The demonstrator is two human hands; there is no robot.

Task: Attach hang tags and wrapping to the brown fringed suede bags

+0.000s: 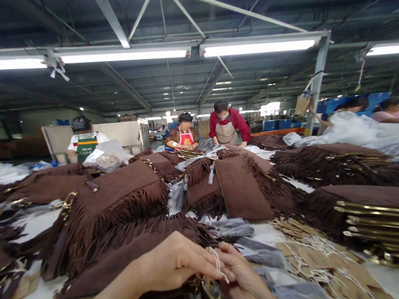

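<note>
Left hand (175, 264): enters from near left, wrist bent, palm down; fingertips pinched together at a white cord loop (218, 263). Right hand (242, 277): enters from near right, palm partly upturned, fingers curled, thumb and fingertips closed about the same cord. Cord located near centre, between both hands, right of a fringed bag (108, 265). Table (393, 282): white, heaped with merchandise. Near right: kraft-paper tags (316, 256), strung; stacked bags (380, 197), gold-toned metal edges. Far side: aproned co-worker (226, 124), leaning over. Overhead: tube lights (259, 47), dark steel-framed roof. Bags: brown, suede-like, flat, rectangular, long-fringed. Far right: crumpled translucent plastic sheeting (349, 128).
</note>
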